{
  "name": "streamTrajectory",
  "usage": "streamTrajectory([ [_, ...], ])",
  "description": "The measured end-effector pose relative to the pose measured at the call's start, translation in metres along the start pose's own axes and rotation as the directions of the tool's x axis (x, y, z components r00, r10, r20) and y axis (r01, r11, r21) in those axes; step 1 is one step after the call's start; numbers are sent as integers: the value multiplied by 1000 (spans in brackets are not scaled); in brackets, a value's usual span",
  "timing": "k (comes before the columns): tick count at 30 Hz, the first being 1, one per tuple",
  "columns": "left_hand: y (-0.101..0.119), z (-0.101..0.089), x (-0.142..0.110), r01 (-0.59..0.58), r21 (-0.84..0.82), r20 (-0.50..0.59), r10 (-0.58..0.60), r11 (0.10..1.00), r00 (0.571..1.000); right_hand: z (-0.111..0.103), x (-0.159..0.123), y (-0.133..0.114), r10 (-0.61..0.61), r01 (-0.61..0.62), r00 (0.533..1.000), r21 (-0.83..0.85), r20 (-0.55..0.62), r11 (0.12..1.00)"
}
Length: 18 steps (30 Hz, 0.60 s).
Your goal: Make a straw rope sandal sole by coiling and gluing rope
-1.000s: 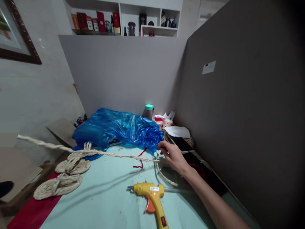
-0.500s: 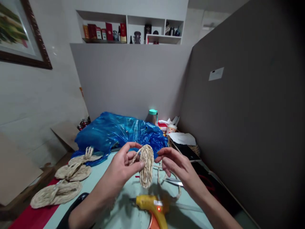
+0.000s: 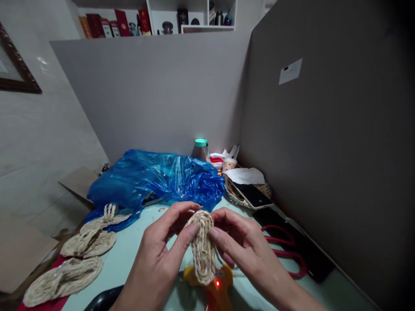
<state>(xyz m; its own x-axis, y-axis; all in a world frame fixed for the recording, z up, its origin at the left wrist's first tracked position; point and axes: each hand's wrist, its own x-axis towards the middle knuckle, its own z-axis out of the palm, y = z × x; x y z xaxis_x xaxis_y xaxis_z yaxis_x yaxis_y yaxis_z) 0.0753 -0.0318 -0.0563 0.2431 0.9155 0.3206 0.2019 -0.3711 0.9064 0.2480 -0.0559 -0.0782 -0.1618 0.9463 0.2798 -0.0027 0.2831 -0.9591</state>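
Between my two hands is a small braided straw sole [image 3: 203, 252], long and oval, held upright with its coils facing me. My left hand [image 3: 162, 250] is closed on its upper left edge, the thumb pressed on the front. On the upper right edge, my right hand [image 3: 243, 242] pinches it with the thumb in front and the fingers behind. A yellow glue gun [image 3: 223, 280] with a lit red light lies on the table just below, partly covered by the sole.
Several woven straw slippers [image 3: 65, 276] lie at the left. A blue plastic bag [image 3: 155, 177] spreads across the back. To the right are red-handled scissors [image 3: 298, 261], a dark flat object [image 3: 311, 246] and a basket [image 3: 233, 196] with a phone [image 3: 251, 194] on it. A bottle [image 3: 201, 149] stands behind.
My right hand has come in from beside the sole and now grips its right edge. The sole sits lower, over the glue gun. The view has tilted down and turned slightly right.
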Motion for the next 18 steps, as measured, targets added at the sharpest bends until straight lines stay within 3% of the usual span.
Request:
streamTrajectory([
  [6,8,0,2,121,-77,20,-120,990,993,0,1,0,13,-9,999,-117,38,993],
  [10,5,-1,4,214,-217,13,-217,952,976,1,3,-1,38,-15,995,-232,97,973],
  [18,4,-3,5,252,-343,-42,-283,905,958,10,-3,4,11,27,994,-339,109,940],
])
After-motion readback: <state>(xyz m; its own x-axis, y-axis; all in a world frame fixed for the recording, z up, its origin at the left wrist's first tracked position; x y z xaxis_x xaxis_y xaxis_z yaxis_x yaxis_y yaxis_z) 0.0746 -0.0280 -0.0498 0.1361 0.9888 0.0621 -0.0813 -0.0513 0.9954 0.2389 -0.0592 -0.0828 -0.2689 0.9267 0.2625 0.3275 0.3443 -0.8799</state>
